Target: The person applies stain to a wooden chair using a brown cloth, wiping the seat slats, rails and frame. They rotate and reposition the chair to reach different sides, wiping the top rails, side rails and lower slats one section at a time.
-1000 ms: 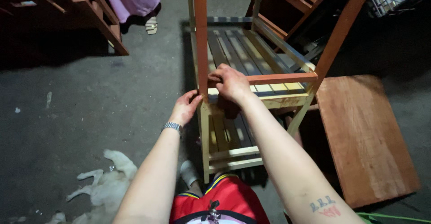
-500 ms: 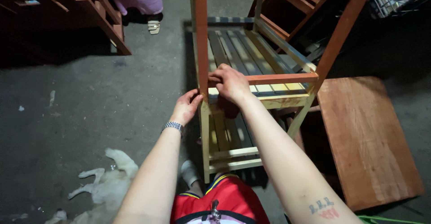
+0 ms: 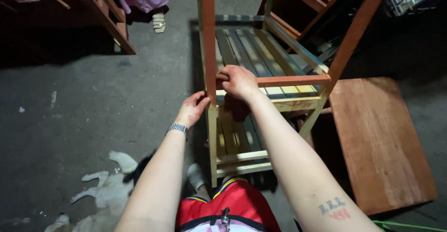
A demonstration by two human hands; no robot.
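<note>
Barely anything has shifted since the earlier frame: both hands stay on the same corner of the wooden frame [image 3: 260, 87], view tipped slightly. My left hand [image 3: 192, 110] sits at frame centre, fingers together and flat against the outer face of the orange-stained post [image 3: 207, 36], not wrapped round it. My right hand [image 3: 236, 80] is just right of that post, fingers curled shut over the near end of the orange crossbar [image 3: 293, 80], stain smeared on the knuckles.

Frame fills the centre and upper centre of the picture. Its posts run long axis top to bottom of the picture; the crossbar runs left to right, ending at a slanted orange post [image 3: 354, 32] at right. Below the bar, the post is pale bare wood. Slatted shelf [image 3: 251, 50] in the upper middle, slats pale, flat, pointing away from me; lower slats [image 3: 237, 139] in shadow under my right forearm.

Metal link watch [image 3: 177, 128] on my left wrist. Flat reddish-brown wooden board [image 3: 382, 139] lies at right, grain visible, just beside the frame. Rough grey concrete floor [image 3: 93, 101]; crumpled whitish rags [image 3: 104, 190] at lower left. Another person's sandalled foot [image 3: 159, 22] at upper left.
</note>
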